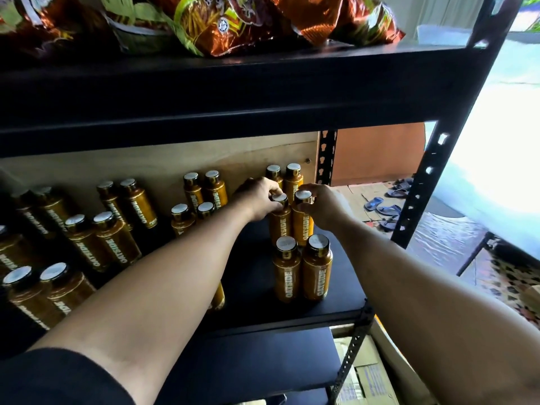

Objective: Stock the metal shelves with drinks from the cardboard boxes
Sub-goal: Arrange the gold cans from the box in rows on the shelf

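Both arms are stretched into the middle tier of the metal shelves [257,276], and each hand has a bottle by the top. The left hand [260,200] has its fingers curled down over the white cap and neck of the left bottle [280,223]. The right hand [323,206] is wrapped the same way round the cap of the right bottle [302,226]. Neither hand is loose: each is closed on its own bottle from above. I'd guess that is the easy hold here, since the tops stay reachable where the sides are crowded by neighbours. The two bottles stand upright and touching, side by side on the black deck. They sit between a back pair [293,178] close to the plywood backing [131,168] and a front pair [317,267] nearer the edge. From where I stand their bases look down on the deck, though I can't tell whether the hands have let the weight go. The other drinks [117,238] run off to the left in the same two-abreast columns, so carrying one per hand looks deliberate, each trip filling one row. Foil snack bags [222,27] fill the tier above. The cardboard boxes [362,375] sit low on the right, under the shelf corner, within easy reach for the next pair.
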